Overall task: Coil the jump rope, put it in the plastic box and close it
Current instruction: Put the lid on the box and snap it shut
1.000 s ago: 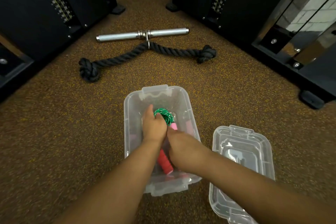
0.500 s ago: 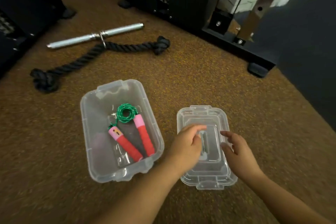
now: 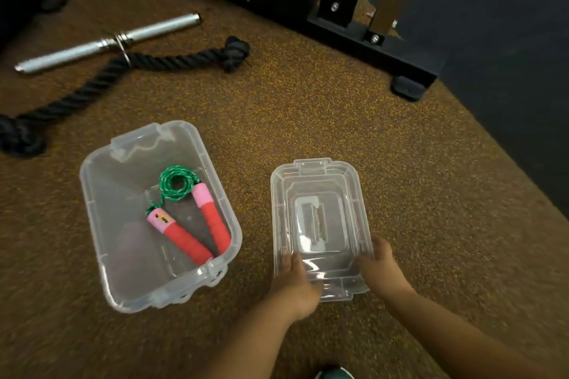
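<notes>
The clear rectangular plastic lid [image 3: 318,218] is gripped at its near corners by the left hand [image 3: 295,281] and right hand [image 3: 380,269]. The open clear plastic box [image 3: 101,224], holding the coiled green jump rope with red handles [image 3: 191,212], lies just beside to the left, long axes roughly parallel, nearer the left hand.

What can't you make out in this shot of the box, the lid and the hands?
Head view only:
- Left hand and right hand: their fingertips go under the lid, so the grip is unclear.
- Jump rope: the print on its nearer handle is too small to read.
- Black rope: its knot is cut off by the left edge.
- Plastic box: its latches are blurred.
</notes>
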Tool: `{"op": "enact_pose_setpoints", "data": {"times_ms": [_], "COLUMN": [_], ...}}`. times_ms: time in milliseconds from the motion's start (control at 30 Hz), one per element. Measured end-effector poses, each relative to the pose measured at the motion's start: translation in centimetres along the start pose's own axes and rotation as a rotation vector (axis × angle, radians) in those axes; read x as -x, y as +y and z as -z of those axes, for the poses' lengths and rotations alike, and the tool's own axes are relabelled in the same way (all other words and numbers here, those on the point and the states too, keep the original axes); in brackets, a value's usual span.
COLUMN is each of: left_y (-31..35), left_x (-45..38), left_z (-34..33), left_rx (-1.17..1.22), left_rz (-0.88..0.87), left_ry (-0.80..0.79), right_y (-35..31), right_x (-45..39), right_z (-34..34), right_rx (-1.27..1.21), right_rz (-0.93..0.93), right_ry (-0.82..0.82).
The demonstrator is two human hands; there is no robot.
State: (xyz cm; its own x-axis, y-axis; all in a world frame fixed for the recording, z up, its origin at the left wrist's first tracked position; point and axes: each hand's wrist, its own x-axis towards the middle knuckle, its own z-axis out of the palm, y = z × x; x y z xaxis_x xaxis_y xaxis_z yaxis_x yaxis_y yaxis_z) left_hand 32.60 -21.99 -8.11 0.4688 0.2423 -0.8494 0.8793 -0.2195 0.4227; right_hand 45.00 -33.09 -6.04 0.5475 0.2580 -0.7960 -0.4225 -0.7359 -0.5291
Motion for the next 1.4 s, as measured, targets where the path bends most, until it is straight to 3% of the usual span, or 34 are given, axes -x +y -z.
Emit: {"op": "enact_pose_setpoints", "data": {"times_ms": [67, 233, 400, 533, 700, 867, 967, 1233, 1400], "left_y": [0.9, 4.9, 7.5, 6.6, 3.8, 2.3, 2.3, 0.7, -3.8], "left_x": [1.0, 3.9, 5.0, 5.7, 6.7, 7.5, 7.8, 9.0, 10.5], "left_z": [0.6, 0.9, 0.8, 1.6, 2.8, 3.5, 4.6, 6.9, 9.3], "left_rx": [0.103, 0.39, 0.756, 0.932, 1.197, 1.152, 1.017, 0.396, 0.338], "left_rz": [0.039, -0.007, -0.149, -0.16, -0.122, -0.13, -0.204, -0.32, -0.229], "left_ry": [-0.038, -0.107, 0.139, 0.308, 0.328, 0.283, 0.381, 0.822, 1.028], "right_y": [0.0, -1.5, -2.7, -3.0, -1.7, -1.7, -1.4, -5.3, -9.5], "right_x": [-0.6, 0.2, 1.8, 2.3, 0.3, -1.4, -2.0, 0.9, 3.3], "right_z": [0.8, 1.8, -0.2, -1.2, -1.4, 0.5, 0.5, -3.7, -7.0], "right_rx": [-0.13, -0.284, -0.339, -0.391, -0.247, -0.258, -0.263, -0.264, -0.137], "right_rz": [-0.053, 0.082, 0.209, 0.247, 0.176, 0.048, 0.078, 0.437, 0.709], "right_ry": [0.03, -0.01, -0.14, -0.266, -0.17, -0.157, -0.191, 0.094, 0.029]}}
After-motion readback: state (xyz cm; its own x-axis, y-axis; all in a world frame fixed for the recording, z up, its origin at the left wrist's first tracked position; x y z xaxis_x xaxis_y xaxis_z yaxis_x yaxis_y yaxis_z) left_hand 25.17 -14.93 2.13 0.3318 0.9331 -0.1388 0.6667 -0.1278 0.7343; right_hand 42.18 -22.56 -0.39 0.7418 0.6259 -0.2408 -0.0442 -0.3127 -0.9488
